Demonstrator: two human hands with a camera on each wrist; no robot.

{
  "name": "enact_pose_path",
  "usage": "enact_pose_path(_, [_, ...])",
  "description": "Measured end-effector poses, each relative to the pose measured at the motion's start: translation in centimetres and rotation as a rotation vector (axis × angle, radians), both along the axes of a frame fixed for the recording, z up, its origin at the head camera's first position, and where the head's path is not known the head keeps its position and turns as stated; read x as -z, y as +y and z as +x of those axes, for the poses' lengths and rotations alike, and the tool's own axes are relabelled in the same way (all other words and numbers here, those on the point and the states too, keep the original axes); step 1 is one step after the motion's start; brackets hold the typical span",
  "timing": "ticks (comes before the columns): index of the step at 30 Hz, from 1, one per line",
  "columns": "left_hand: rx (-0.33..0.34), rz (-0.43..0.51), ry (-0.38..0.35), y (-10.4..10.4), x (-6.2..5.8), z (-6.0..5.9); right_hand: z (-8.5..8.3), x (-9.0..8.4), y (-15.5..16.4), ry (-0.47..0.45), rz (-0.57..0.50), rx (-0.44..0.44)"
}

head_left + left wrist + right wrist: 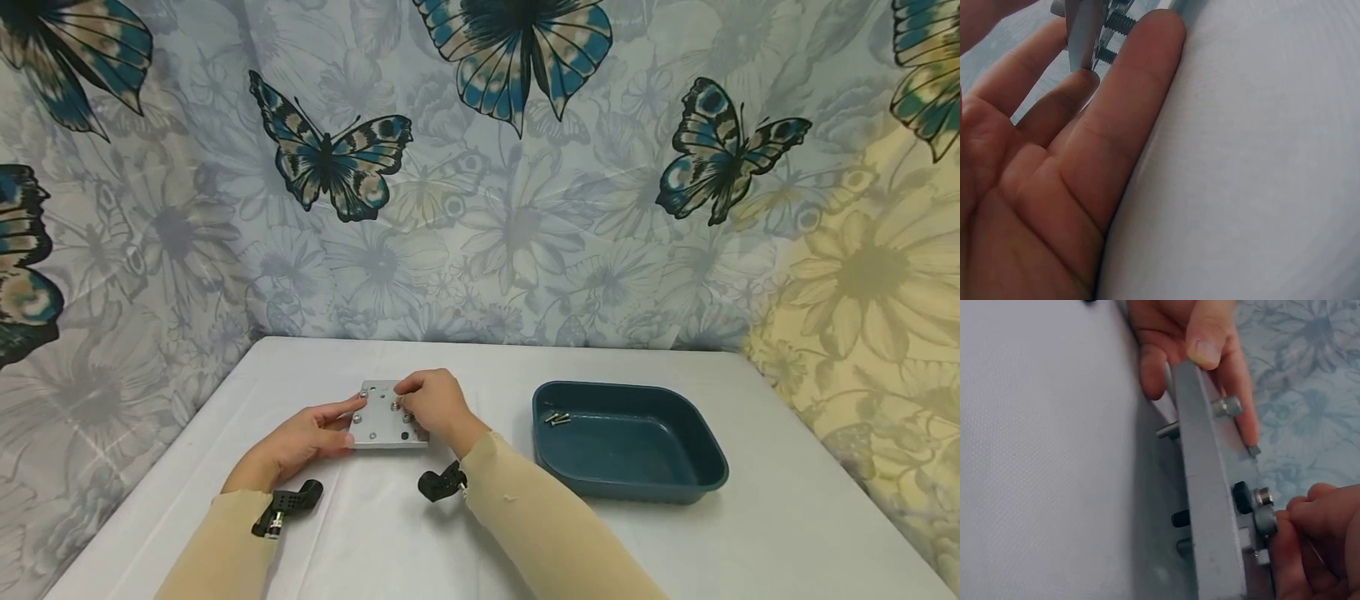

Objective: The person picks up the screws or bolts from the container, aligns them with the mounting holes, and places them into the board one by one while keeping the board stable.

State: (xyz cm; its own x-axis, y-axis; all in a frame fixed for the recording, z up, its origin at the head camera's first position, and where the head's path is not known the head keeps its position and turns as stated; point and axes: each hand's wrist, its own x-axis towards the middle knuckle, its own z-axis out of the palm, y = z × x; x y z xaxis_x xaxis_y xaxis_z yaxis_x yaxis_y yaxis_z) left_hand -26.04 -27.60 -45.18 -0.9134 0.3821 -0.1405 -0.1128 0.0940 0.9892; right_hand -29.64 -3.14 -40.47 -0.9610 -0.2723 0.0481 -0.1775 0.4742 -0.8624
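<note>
A grey metal plate (382,427) with bolts set in its top is raised a little off the white table. My left hand (296,442) grips its left edge, thumb (1207,347) on the near corner and other fingers along the side and beneath. My right hand (441,407) is at the plate's right part, where thumb and finger pinch the head of a silver bolt (1266,520). A black bolt (1243,497) stands close beside it. Below the plate, threaded bolt ends (1120,23) stick out. The right fingers hide part of the plate in the head view.
To the right stands a dark blue tray (630,490) with a few loose bolts (557,419) in its left part. A butterfly-patterned cloth (517,275) hangs behind the white table (360,533). Black wrist cameras (442,482) are strapped to both forearms.
</note>
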Motion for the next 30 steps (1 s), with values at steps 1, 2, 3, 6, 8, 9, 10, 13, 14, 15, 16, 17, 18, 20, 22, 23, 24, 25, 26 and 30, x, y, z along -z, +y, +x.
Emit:
enact_pose_path(1, [-0.001,-0.001,0.0,0.0,-0.1,0.0,0.0,-0.2,0.1,-0.019,-0.032,0.005])
enact_pose_path(2, [-0.002,-0.004,-0.001,-0.1,-0.2,0.0,-0.1,-0.3,0.2,-0.035,-0.072,0.007])
enact_pose_path(3, [-0.005,-0.005,-0.002,-0.2,-0.3,-0.1,-0.2,-0.5,0.3,-0.049,-0.121,0.009])
enact_pose_path(6, [-0.009,0.001,-0.004,-0.4,-0.5,-0.1,-0.3,-1.2,0.9,-0.085,-0.286,0.021])
enact_pose_path(8, [-0.004,0.008,-0.003,-0.5,-0.6,-0.1,-0.5,-1.7,1.6,-0.109,-0.393,0.033])
enact_pose_path(9, [-0.001,0.013,-0.003,-0.5,-0.6,-0.1,-0.5,-2.0,2.0,-0.124,-0.438,0.045])
enact_pose_path(10, [0.003,0.017,-0.002,-0.5,-0.6,-0.1,-0.6,-2.2,2.5,-0.137,-0.473,0.056])
enact_pose_path(13, [0.018,0.027,0.002,-0.3,-0.6,0.0,-0.7,-3.1,4.2,-0.186,-0.562,0.094])
enact_pose_path(14, [0.018,0.03,0.001,-0.2,-0.6,0.0,-0.7,-3.4,4.8,-0.201,-0.587,0.107])
enact_pose_path(15, [0.019,0.033,-0.001,-0.1,-0.5,0.0,-0.7,-3.6,5.5,-0.213,-0.609,0.118])
enact_pose_path(16, [0.018,0.035,-0.002,0.0,-0.5,0.0,-0.7,-3.9,6.2,-0.226,-0.63,0.126])
enact_pose_path(17, [0.017,0.038,-0.003,0.0,-0.4,0.0,-0.7,-4.2,6.8,-0.232,-0.65,0.132])
enact_pose_path(18, [0.012,0.039,-0.007,0.1,-0.4,0.0,-0.7,-4.5,7.5,-0.235,-0.662,0.133])
enact_pose_path(20, [0.004,0.038,-0.013,0.2,-0.3,0.1,-0.6,-5.0,8.8,-0.239,-0.683,0.137])
enact_pose_path(22, [0.0,0.037,-0.014,0.2,-0.3,0.2,-0.4,-5.5,10.3,-0.235,-0.693,0.133])
enact_pose_path(23, [-0.003,0.038,-0.014,0.2,-0.3,0.3,-0.3,-5.8,11.0,-0.229,-0.693,0.133])
enact_pose_path(24, [-0.004,0.038,-0.014,0.2,-0.3,0.3,-0.2,-5.9,11.8,-0.223,-0.689,0.14])
enact_pose_path(25, [-0.004,0.04,-0.014,0.2,-0.3,0.3,-0.1,-6.1,12.7,-0.215,-0.684,0.146])
enact_pose_path(26, [-0.007,0.039,-0.012,0.3,-0.3,0.3,0.0,-6.2,13.6,-0.203,-0.672,0.149])
enact_pose_path(30, [-0.018,0.037,-0.016,0.3,-0.4,0.3,0.8,-6.2,17.1,-0.141,-0.572,0.178])
